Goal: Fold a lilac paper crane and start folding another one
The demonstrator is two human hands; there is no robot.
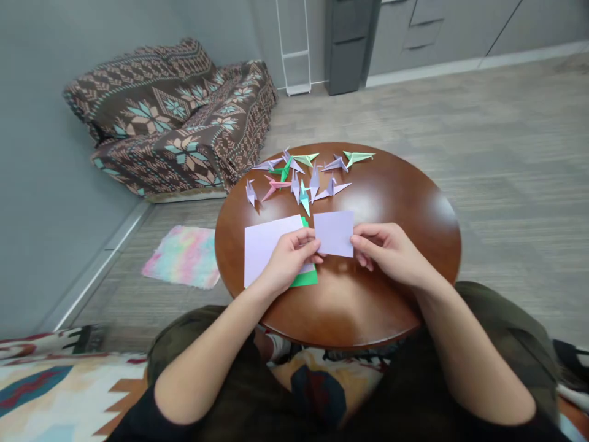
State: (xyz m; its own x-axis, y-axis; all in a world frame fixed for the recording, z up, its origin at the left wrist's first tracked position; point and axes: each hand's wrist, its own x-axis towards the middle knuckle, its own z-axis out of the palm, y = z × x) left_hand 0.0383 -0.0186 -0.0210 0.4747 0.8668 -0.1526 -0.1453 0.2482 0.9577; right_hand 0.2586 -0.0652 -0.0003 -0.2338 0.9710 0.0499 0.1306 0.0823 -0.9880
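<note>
A small lavender sheet of paper (pixel 334 233) is held up flat above the table between my two hands. My left hand (pixel 294 255) pinches its left edge between thumb and fingers. At the opposite edge, my right hand (pixel 384 245) grips it the same way. Under my left hand lies a larger lavender paper stack (pixel 264 245), with green paper (pixel 304 279) sticking out below and at its right side. Beyond the held sheet stand several folded paper cranes, among them a pink one (pixel 277 186), a light blue one (pixel 304 197) and a pale green one (pixel 358 158).
Everything rests on a round brown wooden table (pixel 405 202) in front of my knees. A sofa with a patterned cover (pixel 184 123) stands at the back left, near a pastel fluffy rug (pixel 184 256). Grey cabinets (pixel 442 31) line the far wall.
</note>
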